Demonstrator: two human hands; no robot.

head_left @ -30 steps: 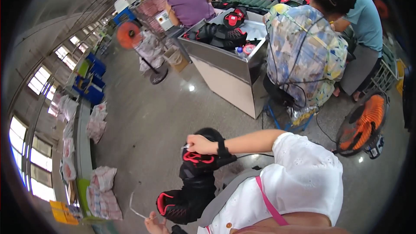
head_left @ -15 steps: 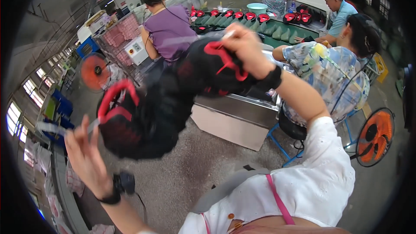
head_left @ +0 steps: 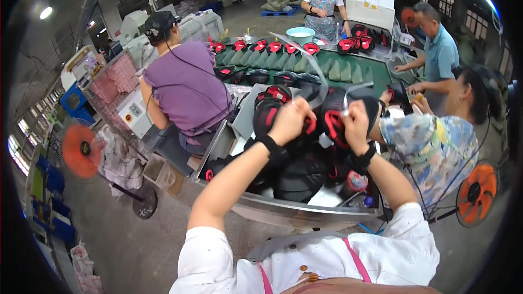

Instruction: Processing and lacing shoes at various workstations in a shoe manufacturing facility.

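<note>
A bundle of black shoe uppers with red linings hangs between my two hands, just above a metal bin. My left hand (head_left: 293,121) is closed at the end of a long clear plastic strip (head_left: 317,68), beside a red-edged upper (head_left: 265,115). Close by, my right hand (head_left: 357,126) pinches another clear strip (head_left: 353,88) at the red-lined opening of a black upper (head_left: 333,122). Exactly how the strips pass through the uppers is hidden by my fingers. More black uppers (head_left: 298,181) lie in the metal bin (head_left: 272,204) below.
Beyond the bin runs a green conveyor (head_left: 348,61) with rows of red-lined shoes and a pale green basin (head_left: 300,34). Co-workers sit left (head_left: 188,87) and right (head_left: 430,141). Orange fans stand at left (head_left: 81,149) and right (head_left: 476,193). A red-capped container (head_left: 357,181) sits in the bin.
The bundle of uppers has come from high in front of me to over the bin. My hands have drawn together. My left hand, fingers spread before, is now closed; my view has turned toward the conveyor.
</note>
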